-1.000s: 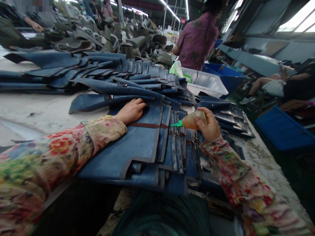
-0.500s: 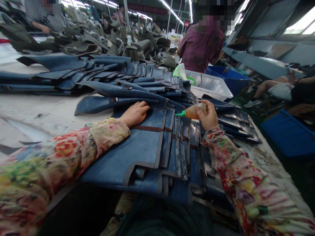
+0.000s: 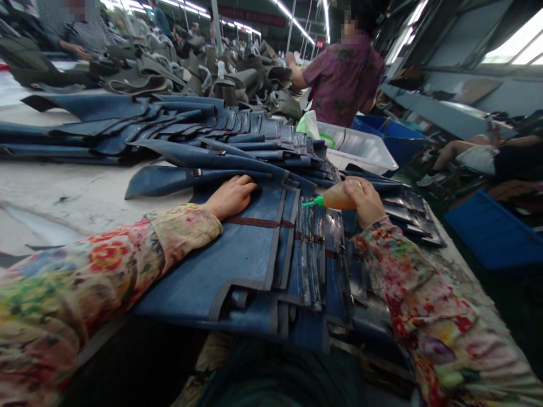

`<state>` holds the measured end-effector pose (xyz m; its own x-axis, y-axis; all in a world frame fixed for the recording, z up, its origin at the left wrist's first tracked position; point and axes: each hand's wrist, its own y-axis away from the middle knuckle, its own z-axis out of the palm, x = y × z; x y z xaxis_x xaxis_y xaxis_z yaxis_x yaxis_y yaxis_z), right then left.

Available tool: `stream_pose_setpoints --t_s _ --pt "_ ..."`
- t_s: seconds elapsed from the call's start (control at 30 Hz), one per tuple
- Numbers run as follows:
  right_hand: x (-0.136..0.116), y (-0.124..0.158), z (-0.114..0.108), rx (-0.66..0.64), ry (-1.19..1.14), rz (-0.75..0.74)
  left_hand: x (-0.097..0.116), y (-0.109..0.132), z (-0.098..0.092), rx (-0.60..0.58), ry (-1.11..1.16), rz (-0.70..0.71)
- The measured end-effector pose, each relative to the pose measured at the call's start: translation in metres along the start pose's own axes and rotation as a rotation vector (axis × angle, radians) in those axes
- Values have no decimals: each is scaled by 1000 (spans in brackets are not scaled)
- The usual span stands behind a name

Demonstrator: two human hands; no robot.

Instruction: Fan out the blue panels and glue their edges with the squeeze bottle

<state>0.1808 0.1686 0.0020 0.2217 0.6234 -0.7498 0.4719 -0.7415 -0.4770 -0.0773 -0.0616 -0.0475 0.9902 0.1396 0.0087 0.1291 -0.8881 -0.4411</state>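
Observation:
My left hand (image 3: pixel 232 196) lies flat on the top blue leather-like panel (image 3: pixel 237 254), its fingers stretched out near the panel's far edge. A brown strap (image 3: pixel 254 223) crosses that panel just in front of the hand. My right hand (image 3: pixel 365 199) is wrapped round a glue bottle (image 3: pixel 339 195), amber and squeezable, with a green nozzle (image 3: pixel 313 201). The bottle is tipped sideways, nozzle pointing left, over the far end of the overlapped panel edges. Shiny wet-looking streaks (image 3: pixel 313 254) run along several of these grey-trimmed edges. Whether the nozzle touches the panel I cannot tell.
More blue panels (image 3: pixel 178 121) lie fanned across the table (image 3: pixel 85 186). Behind them rises a heap of dark olive pieces (image 3: pixel 237 79). A white plastic bin (image 3: pixel 360 150) and blue bins (image 3: pixel 494 232) stand at the right. A person in a purple shirt (image 3: pixel 341 73) works beyond.
My right hand and the glue bottle have shifted slightly right and toward me, the nozzle now a little lower. My left hand stays on the panel. The person in purple has raised an arm.

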Motion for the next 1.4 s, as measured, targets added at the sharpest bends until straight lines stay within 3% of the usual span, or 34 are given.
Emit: stream_pose_setpoints --t_s 0.1,0.37,0.6,0.83,1.07,1.27,1.4 --pt "-2 -4 7 92 24 -80 0 0 0 -4 2 -8" --pt "8 -15 29 161 49 -197 2 0 -3 -21 32 -33" --pt "1 -5 24 63 36 -129 3 0 -3 -25 43 -36" --pt "-8 18 13 -159 -119 67 2 0 -2 -24 29 -23" --pt "-4 11 16 -45 -65 4 0 0 -3 -22 13 -19" --pt "-9 26 8 -170 -129 55 1 -1 -3 -22 5 -16" --pt "-17 33 5 -141 -134 31 1 -1 -4 -21 -1 -12"
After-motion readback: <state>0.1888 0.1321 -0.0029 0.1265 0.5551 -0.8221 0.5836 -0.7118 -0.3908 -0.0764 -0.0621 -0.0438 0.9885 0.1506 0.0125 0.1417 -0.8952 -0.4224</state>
